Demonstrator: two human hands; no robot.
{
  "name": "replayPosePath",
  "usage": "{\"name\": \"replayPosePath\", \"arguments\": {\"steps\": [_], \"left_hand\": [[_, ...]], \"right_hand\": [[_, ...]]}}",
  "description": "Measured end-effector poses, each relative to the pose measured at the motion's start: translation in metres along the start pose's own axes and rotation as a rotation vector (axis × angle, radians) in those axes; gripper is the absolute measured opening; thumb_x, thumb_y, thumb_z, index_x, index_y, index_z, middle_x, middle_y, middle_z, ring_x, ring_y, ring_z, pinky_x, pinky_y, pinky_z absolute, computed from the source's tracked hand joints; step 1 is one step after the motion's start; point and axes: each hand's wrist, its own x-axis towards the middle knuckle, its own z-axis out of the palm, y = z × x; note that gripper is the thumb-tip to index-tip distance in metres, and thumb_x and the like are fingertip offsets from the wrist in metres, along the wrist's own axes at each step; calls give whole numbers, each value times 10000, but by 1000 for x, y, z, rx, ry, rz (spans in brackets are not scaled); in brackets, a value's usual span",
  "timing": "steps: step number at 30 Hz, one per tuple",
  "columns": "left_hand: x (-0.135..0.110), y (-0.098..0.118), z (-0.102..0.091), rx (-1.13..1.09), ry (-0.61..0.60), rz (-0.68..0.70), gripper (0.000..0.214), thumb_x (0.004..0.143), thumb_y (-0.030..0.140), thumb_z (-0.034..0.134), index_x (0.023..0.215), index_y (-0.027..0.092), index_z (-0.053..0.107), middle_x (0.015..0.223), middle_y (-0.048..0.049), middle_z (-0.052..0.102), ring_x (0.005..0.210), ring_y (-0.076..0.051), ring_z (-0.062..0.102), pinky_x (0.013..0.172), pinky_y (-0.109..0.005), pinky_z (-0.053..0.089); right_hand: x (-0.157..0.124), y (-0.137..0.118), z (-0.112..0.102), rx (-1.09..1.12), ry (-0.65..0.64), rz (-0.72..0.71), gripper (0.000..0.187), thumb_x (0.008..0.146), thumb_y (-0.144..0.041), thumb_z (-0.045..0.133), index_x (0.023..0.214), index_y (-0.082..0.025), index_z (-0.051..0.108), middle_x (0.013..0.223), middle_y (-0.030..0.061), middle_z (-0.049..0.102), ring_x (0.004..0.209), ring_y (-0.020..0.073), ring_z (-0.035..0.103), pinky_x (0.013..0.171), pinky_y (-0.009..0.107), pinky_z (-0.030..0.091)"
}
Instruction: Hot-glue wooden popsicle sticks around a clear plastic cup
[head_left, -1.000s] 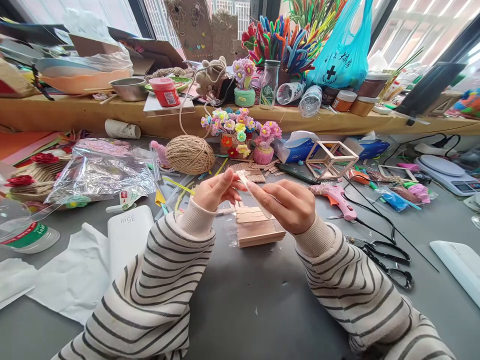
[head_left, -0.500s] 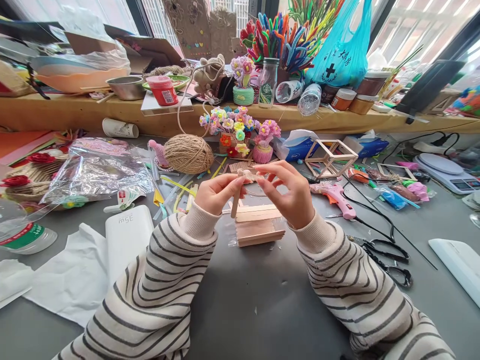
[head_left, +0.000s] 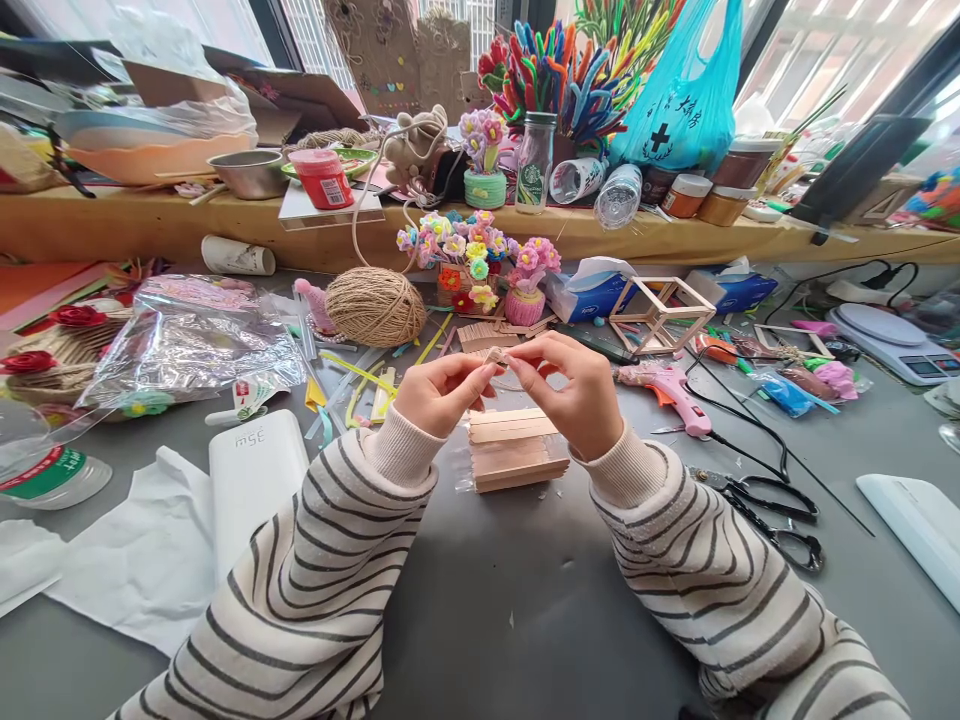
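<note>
In the middle of the head view my left hand (head_left: 442,390) is closed in a pinch on a wooden craft stick (head_left: 496,355), of which only a small pale end shows between the fingertips. My right hand (head_left: 574,390) meets it there, thumb and forefinger pinched at the same end. The rest of the stick is hidden by the fingers. Just below both hands, a small structure of stacked craft sticks (head_left: 517,450) lies on the grey table, with clear film sticking out at its sides. Behind the hands are more loose craft sticks (head_left: 480,335).
To the right lie a pink glue gun (head_left: 679,400) with its cord, black-handled scissors (head_left: 780,510) and a wooden stick frame (head_left: 664,312). A twine ball (head_left: 376,307) and fuzzy flowers (head_left: 457,245) stand behind. On the left are a white power bank (head_left: 259,480) and paper (head_left: 142,550).
The craft stick, upright in my left hand before, has turned so that only its end shows. My right hand's spread fingers have come in and closed at that end.
</note>
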Motion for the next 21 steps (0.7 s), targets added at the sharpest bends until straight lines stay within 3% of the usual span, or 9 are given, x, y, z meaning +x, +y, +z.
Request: {"name": "replayPosePath", "arguments": {"steps": [5,9,15,21], "left_hand": [[-1,-2,3,71,65,42,160,698,281,612,720,124,630,542,15,584,375,-57,488,391,-168,407],[-2,-3,7,55,71,31,154,720,282,591,718,128,600,546,24,571,354,-55,490,346,-157,393],[0,-7,6,107,101,65,160,721,291,584,693,133,586,545,28,560,345,-52,487,328,-153,391],[2,-11,9,151,69,59,175,715,313,581,679,142,583,522,28,564,352,-74,518,346,-168,414]], "right_hand": [[0,1,1,-106,-31,-14,112,779,-200,524,737,-158,619,651,10,570,580,96,484,532,217,422],[0,3,2,-66,-62,13,117,777,-209,526,713,-153,606,665,14,581,590,96,503,520,206,422],[1,5,2,-70,-101,48,121,776,-225,529,706,-160,604,673,13,595,606,101,517,524,208,419],[4,5,-3,-176,-153,-23,111,770,-194,527,689,-157,593,646,10,570,571,99,486,557,225,404]]}}
